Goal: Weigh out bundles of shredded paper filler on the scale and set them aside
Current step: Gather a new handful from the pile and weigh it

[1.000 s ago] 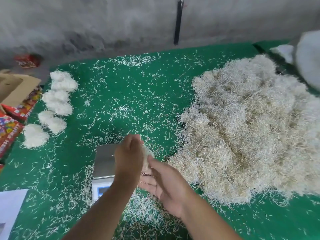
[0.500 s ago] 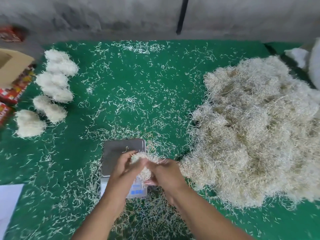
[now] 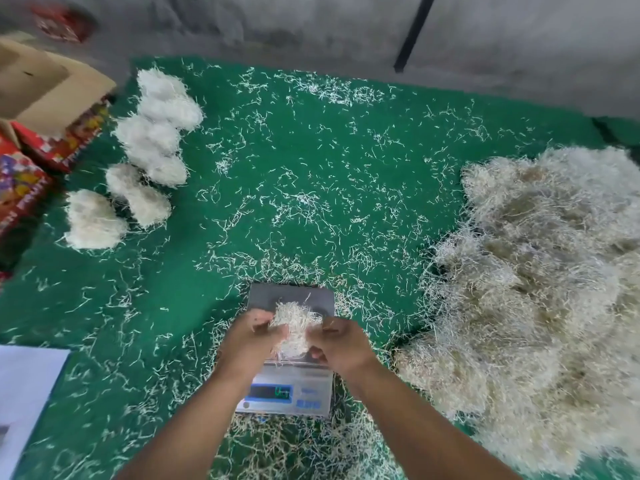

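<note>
Over the digital scale (image 3: 290,355), near the front edge of the green desk (image 3: 311,188), both forearms reached in from below and met. The left hand (image 3: 251,337) and the right hand (image 3: 341,344) faced each other, fingers curled inward, pinching a small bundle of shredded paper filler (image 3: 294,329) between them. That bundle sat just above the scale's steel platform, and I could not tell whether it touched the plate. The display panel showed at the near side, its digits too blurred to read. To the right lay the big loose heap of filler (image 3: 540,306). Far to the left, seven finished bundles (image 3: 145,157) lay clustered, beside a cardboard box (image 3: 45,88) and red printed cartons (image 3: 20,188).
</note>
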Demonstrator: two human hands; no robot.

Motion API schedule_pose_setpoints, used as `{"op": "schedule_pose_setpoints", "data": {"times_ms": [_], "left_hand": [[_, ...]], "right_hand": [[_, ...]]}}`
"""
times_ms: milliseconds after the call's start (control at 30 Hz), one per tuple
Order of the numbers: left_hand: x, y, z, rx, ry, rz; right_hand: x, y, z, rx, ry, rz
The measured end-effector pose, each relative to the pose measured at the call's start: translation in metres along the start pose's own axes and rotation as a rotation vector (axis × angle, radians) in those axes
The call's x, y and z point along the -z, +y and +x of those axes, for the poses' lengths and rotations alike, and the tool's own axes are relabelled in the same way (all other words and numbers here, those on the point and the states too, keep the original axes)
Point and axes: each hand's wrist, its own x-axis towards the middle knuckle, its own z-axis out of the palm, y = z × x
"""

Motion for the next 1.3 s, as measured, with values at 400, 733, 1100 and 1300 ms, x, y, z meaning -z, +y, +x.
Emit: {"op": "schedule_pose_setpoints", "data": {"times_ms": [400,733,1100,1300], "left_hand": [[0.076,-0.031,-0.032,-0.025,0.356,0.034],[0.099,-0.079,-0.090,0.041,0.404,-0.054],[0.076,-0.081,-0.110,0.025,0.434,-0.123],[0.077,-0.091,-0.115,0.046,0.434,-0.144]], "right_hand": [[0.052,0.044,-0.023,0.001,0.183,0.134],[0.063,0.071,-0.061,0.019,0.132,0.163],[0.070,0.077,-0.075,0.086,0.111,0.161],[0.075,0.087,-0.078,0.060,0.124,0.159]]}}
